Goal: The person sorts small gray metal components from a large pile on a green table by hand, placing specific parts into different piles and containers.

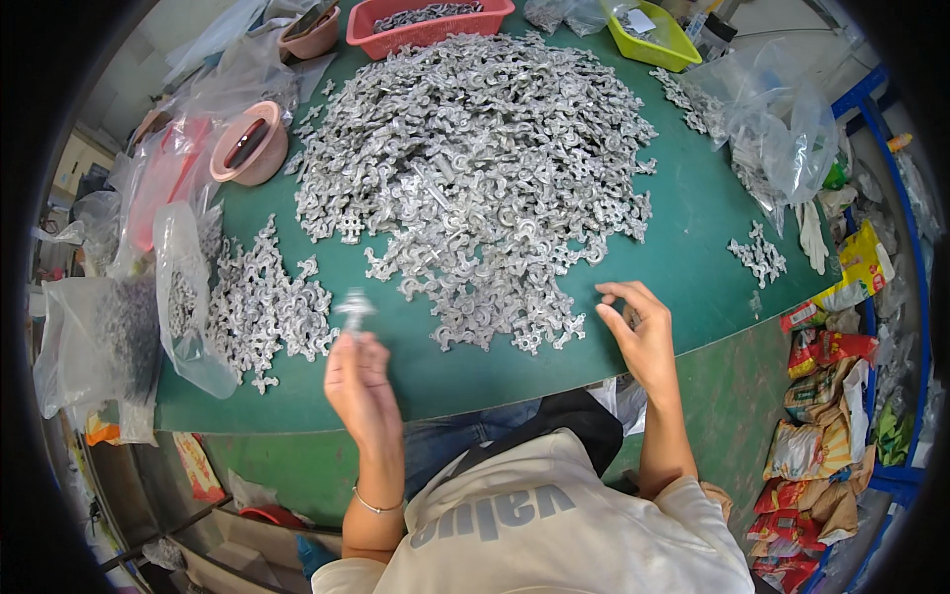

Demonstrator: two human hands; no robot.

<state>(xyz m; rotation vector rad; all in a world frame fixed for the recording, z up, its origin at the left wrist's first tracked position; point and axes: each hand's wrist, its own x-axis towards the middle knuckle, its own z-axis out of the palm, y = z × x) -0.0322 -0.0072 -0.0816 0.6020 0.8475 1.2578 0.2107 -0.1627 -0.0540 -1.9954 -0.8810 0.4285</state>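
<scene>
Between the fingertips of my left hand (362, 388) is a small silver metal casting (354, 309), cross-like and smeared by motion. It is just above the green tabletop (475, 380). To its left lies a smaller heap of similar metal castings (267, 302). My right hand (638, 327) hovers at the right near the table's front edge, fingers curved and thumb apart, with nothing seen in them. A large pile of the same castings (495, 178) covers the middle of the table, its near end between my hands.
A pink bowl (267, 163) with a dark red object stands at the left, beside plastic bags (109, 327) of castings. At the back are a red basket (381, 42) and a yellow-green basket (658, 49). More castings (758, 255) and a white glove (811, 238) lie right.
</scene>
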